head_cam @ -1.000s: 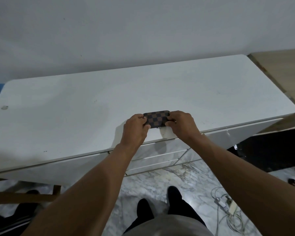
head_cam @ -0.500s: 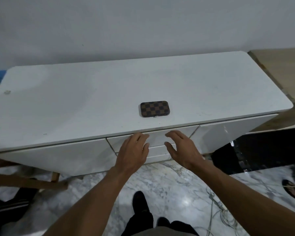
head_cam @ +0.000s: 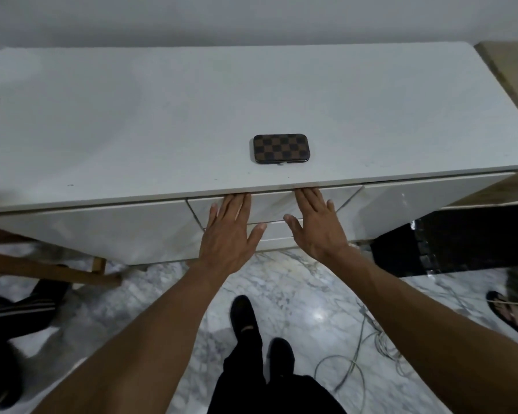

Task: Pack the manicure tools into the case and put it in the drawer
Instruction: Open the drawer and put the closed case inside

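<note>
Both hands have moved up since half a second ago: the left hand (head_cam: 231, 231) and right hand (head_cam: 317, 227) now lie flat and spread on the drawer (head_cam: 275, 204) front, fingertips tucked under the cabinet top (head_cam: 132, 130), perhaps hooking its upper edge. Neither holds anything. The closed case (head_cam: 281, 148) rests beyond them, unmoved.

One head-worn camera looks steeply down over the white cabinet (head_cam: 192, 115), close above.
</note>
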`<action>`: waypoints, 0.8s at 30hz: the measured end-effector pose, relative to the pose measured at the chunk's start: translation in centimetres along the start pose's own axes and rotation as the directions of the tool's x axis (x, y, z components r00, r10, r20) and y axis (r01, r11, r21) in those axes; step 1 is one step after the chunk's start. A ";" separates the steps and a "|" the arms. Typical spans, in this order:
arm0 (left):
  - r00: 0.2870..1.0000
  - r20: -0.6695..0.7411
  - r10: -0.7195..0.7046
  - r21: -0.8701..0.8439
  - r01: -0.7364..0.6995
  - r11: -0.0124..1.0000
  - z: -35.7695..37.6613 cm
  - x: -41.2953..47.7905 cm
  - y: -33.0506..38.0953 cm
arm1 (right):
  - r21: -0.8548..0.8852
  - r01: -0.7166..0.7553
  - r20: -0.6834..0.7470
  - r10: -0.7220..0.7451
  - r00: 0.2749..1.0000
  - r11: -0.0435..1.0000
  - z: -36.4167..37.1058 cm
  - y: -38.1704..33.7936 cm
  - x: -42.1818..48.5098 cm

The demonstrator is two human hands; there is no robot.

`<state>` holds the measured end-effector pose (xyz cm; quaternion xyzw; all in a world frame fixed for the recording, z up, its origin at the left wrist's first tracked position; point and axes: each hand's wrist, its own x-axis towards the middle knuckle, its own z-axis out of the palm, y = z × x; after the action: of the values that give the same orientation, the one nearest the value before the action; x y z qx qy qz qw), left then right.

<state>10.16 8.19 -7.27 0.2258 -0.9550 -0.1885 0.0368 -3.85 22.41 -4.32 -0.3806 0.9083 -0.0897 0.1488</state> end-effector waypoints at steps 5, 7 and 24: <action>0.999 0.011 -0.044 -0.083 0.045 0.995 0.1 -0.8 0.5 | 0.016 -0.021 -0.012 0.021 1.000 1.000 -0.2 -0.4 -0.6; 0.999 0.023 -0.042 -0.087 0.044 0.995 0.0 -1.9 0.9 | 0.018 -0.019 -0.006 0.019 1.000 1.000 -0.4 -0.2 -1.6; 0.997 0.013 -0.078 -0.077 0.079 0.994 1.5 -16.0 6.8 | 0.045 0.041 0.064 -0.044 0.997 0.998 1.8 1.4 -16.5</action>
<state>21.39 21.49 -5.89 0.2606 -0.9376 -0.2276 0.0331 6.74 35.14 -3.06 -0.3994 0.8924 -0.1001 0.1845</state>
